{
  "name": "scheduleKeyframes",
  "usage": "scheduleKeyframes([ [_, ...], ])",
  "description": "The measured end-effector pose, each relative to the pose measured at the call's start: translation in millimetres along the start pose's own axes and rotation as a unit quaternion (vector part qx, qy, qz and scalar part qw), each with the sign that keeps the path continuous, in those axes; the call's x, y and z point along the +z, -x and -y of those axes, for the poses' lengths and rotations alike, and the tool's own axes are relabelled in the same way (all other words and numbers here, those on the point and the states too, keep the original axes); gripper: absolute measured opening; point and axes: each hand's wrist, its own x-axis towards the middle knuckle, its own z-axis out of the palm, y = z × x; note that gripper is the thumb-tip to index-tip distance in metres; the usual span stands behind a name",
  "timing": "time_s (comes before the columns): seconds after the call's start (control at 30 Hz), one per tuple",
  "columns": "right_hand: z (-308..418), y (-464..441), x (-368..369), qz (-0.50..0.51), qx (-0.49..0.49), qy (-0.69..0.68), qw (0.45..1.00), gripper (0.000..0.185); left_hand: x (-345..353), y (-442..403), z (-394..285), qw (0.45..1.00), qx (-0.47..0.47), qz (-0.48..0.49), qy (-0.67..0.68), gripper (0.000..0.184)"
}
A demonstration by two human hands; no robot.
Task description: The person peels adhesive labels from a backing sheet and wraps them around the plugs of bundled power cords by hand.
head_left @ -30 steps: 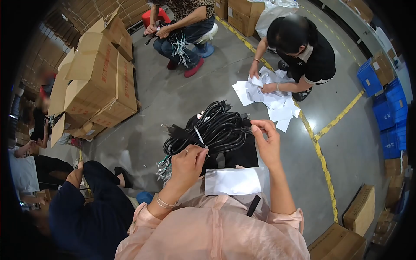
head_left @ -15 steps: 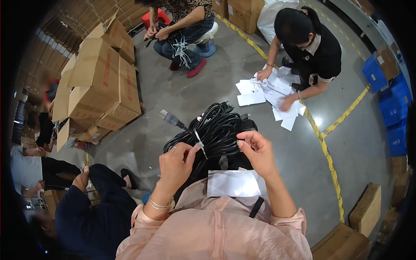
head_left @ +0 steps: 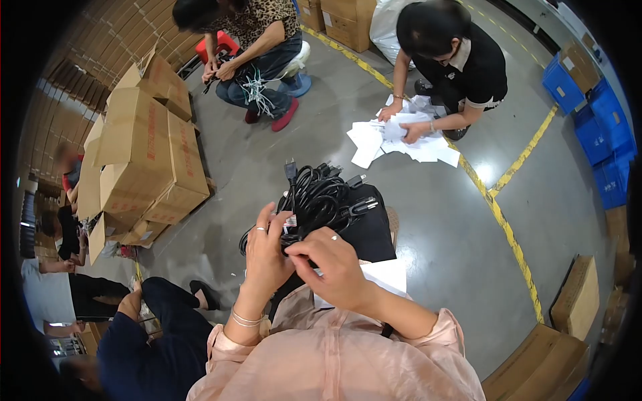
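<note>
A coiled bundle of black power cords [head_left: 321, 197] with several plugs lies on my lap over dark cloth. My left hand [head_left: 267, 250] is closed on the near left side of the bundle, beside a small white label [head_left: 290, 224]. Close against it, my right hand [head_left: 331, 267] is pinched at the near edge of the cords; what its fingertips hold is too small to make out. White paper [head_left: 384, 275] rests on my lap, partly behind my right forearm.
A person [head_left: 461, 60] crouches at the upper right over scattered white papers [head_left: 401, 137]. Another seated person [head_left: 257, 40] handles cords. Open cardboard boxes [head_left: 144, 154] stand left, blue bins [head_left: 605, 127] right. A person in dark clothes [head_left: 160, 341] sits at the lower left.
My right hand has moved left to meet my left hand at the bundle. The cords have turned, and plugs now point up and right. The crouching person's hands have moved over the papers.
</note>
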Motion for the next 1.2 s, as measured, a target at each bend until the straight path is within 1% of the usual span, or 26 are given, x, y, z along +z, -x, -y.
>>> scheduleKeyframes([
  [0.03, -0.4, -1.4, 2.1, 0.004, -0.016, 0.015, 1.000, 0.022, 2.2, -1.2, -0.3, 0.999, 0.008, -0.030, 0.021, 0.057],
  [0.07, -2.7, -2.9, 1.4, 0.002, -0.017, 0.014, 1.000, 0.022, 6.8, -1.0, 5.4, 0.999, 0.010, -0.029, 0.018, 0.057],
  [0.13, -9.3, -6.8, -2.7, 0.024, -0.009, 0.004, 1.000, 0.022, 16.1, 1.5, 20.1, 0.993, 0.099, -0.054, 0.029, 0.055],
  [0.17, -7.0, -10.4, -12.2, 0.033, 0.048, -0.022, 0.998, 0.024, 13.5, 0.8, 16.3, 0.994, 0.081, -0.061, 0.033, 0.046],
  [0.2, -19.9, -7.0, -19.4, 0.028, 0.070, -0.024, 0.997, 0.028, 11.9, -0.2, 14.2, 0.994, 0.082, -0.059, 0.032, 0.046],
  [0.23, -34.4, -8.5, -31.8, 0.011, 0.061, 0.029, 0.998, 0.032, 10.7, -1.2, 12.5, 0.997, 0.024, -0.047, 0.062, 0.041],
  [0.27, -47.5, -11.0, -44.1, -0.004, 0.100, 0.087, 0.991, 0.033, 8.6, -2.0, 11.2, 0.995, -0.035, -0.035, 0.092, 0.036],
  [0.3, -59.5, -12.8, -56.3, 0.011, 0.142, 0.160, 0.977, 0.035, 4.9, -5.2, 10.2, 0.991, -0.040, -0.038, 0.119, 0.027],
  [0.33, -76.6, -6.5, -59.9, -0.004, 0.158, 0.216, 0.964, 0.035, 5.1, -7.0, 12.0, 0.991, -0.042, -0.039, 0.118, 0.027],
  [0.4, -102.3, 8.0, -71.4, 0.091, 0.181, 0.156, 0.967, 0.033, 6.5, -11.6, 17.4, 0.984, 0.002, -0.068, 0.162, 0.027],
  [0.43, -98.6, 6.1, -71.9, 0.090, 0.182, 0.154, 0.967, 0.033, 6.1, -13.1, 19.4, 0.984, -0.012, -0.056, 0.171, 0.027],
  [0.5, -84.1, 4.5, -73.3, 0.108, 0.313, 0.022, 0.943, 0.028, 9.3, -14.2, 29.9, 0.981, -0.017, -0.055, 0.186, 0.026],
  [0.53, -78.3, 5.1, -73.5, 0.107, 0.314, 0.019, 0.943, 0.028, 10.5, -15.0, 34.6, 0.977, -0.019, -0.057, 0.205, 0.026],
  [0.6, -67.4, 10.9, -72.9, 0.097, 0.184, 0.041, 0.977, 0.026, 11.0, -15.8, 38.9, 0.973, -0.029, -0.046, 0.222, 0.025],
  [0.67, -48.0, 19.7, -57.5, 0.048, 0.109, 0.063, 0.991, 0.027, 13.1, -17.3, 41.6, 0.957, -0.066, -0.048, 0.278, 0.025],
  [0.73, -24.4, 22.9, -45.9, 0.070, 0.028, 0.094, 0.993, 0.028, 15.1, -16.6, 41.4, 0.961, -0.060, -0.040, 0.269, 0.030],
  [0.8, -12.1, 24.1, -29.3, 0.073, -0.066, 0.121, 0.988, 0.029, 19.9, -11.3, 41.7, 0.974, -0.066, -0.090, 0.197, 0.042],
  [0.83, -10.5, 22.2, -23.1, 0.062, -0.088, 0.126, 0.986, 0.029, 23.9, -7.4, 38.3, 0.973, -0.051, -0.134, 0.179, 0.049],
  [0.87, -8.8, 18.9, -21.5, 0.058, -0.085, 0.130, 0.986, 0.029, 24.5, -5.8, 33.2, 0.967, -0.022, -0.162, 0.193, 0.047],
  [0.93, -4.9, 11.6, -21.2, 0.079, -0.073, 0.143, 0.984, 0.029, 24.2, 4.7, 35.0, 0.968, 0.055, -0.199, 0.142, 0.042],
  [0.97, -8.1, 10.3, -15.1, 0.056, -0.092, 0.142, 0.984, 0.029, 23.0, 14.1, 36.5, 0.973, 0.082, -0.175, 0.128, 0.042],
  [1.0, -6.4, 8.1, -11.9, 0.073, -0.092, 0.148, 0.982, 0.027, 26.0, 16.2, 37.6, 0.966, 0.138, -0.160, 0.148, 0.036],
  [1.07, -6.9, 4.7, 2.6, 0.047, -0.138, 0.186, 0.972, 0.025, 27.2, 14.7, 23.3, 0.989, 0.084, -0.100, 0.063, 0.026],
  [1.1, -4.5, 4.6, 4.5, 0.061, -0.151, 0.196, 0.967, 0.023, 28.3, 11.8, 24.6, 0.990, 0.114, -0.083, -0.017, 0.050],
  [1.13, -4.2, 4.2, 7.7, 0.058, -0.150, 0.195, 0.967, 0.023, 32.8, 12.5, 30.4, 0.990, 0.116, -0.082, -0.020, 0.050],
  [1.2, -3.6, 5.8, 12.5, 0.060, -0.132, 0.186, 0.972, 0.026, 51.1, 17.1, 53.6, 0.984, -0.042, -0.041, 0.170, 0.035],
])
